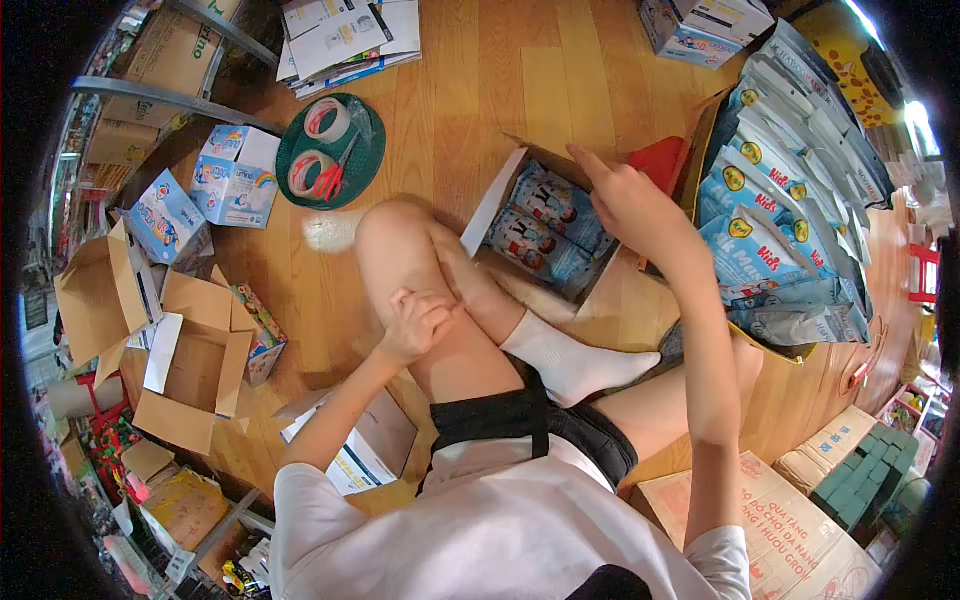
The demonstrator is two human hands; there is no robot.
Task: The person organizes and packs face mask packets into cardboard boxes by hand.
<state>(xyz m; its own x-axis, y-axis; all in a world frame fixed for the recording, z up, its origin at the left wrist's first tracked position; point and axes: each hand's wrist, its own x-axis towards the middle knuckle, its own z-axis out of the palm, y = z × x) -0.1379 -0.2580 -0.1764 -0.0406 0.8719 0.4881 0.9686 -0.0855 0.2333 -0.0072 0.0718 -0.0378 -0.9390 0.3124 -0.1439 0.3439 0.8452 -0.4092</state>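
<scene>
An opened cardboard box stands on the wooden floor beyond my crossed legs, with blue and white packets packed inside. Over its right edge hangs my right hand, index finger stretched out toward the back flap, nothing seen in its grasp. My left hand rests on my left leg with its fingers curled in, and nothing shows in it. To the right, a large container holds many blue Kids pouches standing in rows.
A green tray holds tape rolls and red scissors. Small printed boxes and open cartons stand at left. Flattened sheets lie at the top. Big cartons sit at lower right.
</scene>
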